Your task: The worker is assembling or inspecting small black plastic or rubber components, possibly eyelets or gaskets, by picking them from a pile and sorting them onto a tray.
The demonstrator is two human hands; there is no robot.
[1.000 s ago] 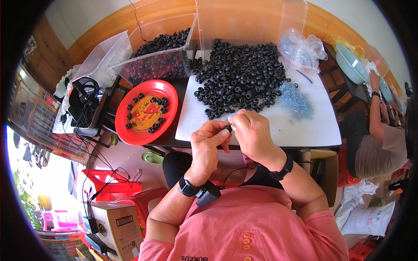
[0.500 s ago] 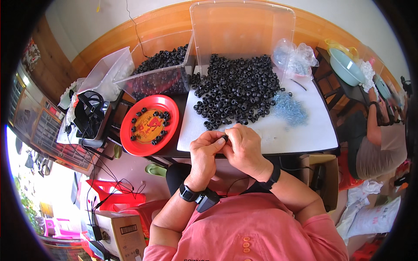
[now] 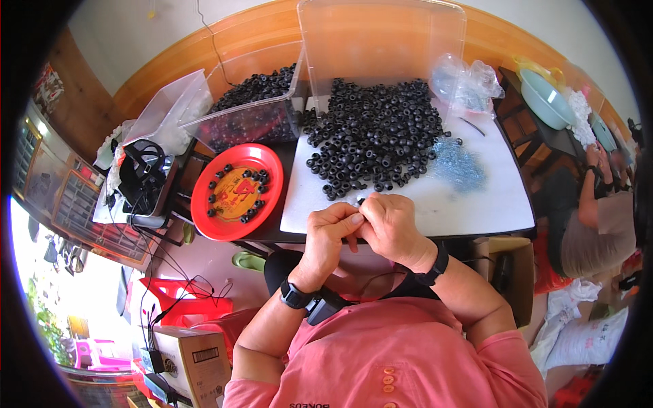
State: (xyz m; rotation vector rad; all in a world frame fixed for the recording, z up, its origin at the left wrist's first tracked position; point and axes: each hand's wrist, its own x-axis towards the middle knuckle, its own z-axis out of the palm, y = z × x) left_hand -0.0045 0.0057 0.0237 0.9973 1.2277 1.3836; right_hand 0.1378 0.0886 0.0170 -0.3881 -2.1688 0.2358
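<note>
My left hand (image 3: 328, 234) and my right hand (image 3: 394, 228) meet fingertip to fingertip just over the front edge of a white board (image 3: 469, 217). Between the pinched fingers, a small black ring-like piece (image 3: 361, 202) shows in part, at my right fingertips. What the left fingers pinch is mostly covered. Just beyond the hands, a large heap of similar black pieces (image 3: 381, 129) with holes spreads over the board. To its right lies a pile of thin, light-blue clear bits (image 3: 457, 166). On the left, a red plate (image 3: 202, 197) holds several black pieces around its middle.
A clear bin (image 3: 238, 129) of black pieces stands behind the plate. Another clear bin (image 3: 445, 34) is tipped up behind the heap, near plastic bags (image 3: 469, 85). Cables (image 3: 160, 251) hang at left. A co-worker (image 3: 598, 224) sits at right near a pale blue basin (image 3: 544, 102).
The black piece has shifted from by my left thumb toward my right fingertips. Both hands stay pinched together, slightly turned. The whole view has shifted a little.
</note>
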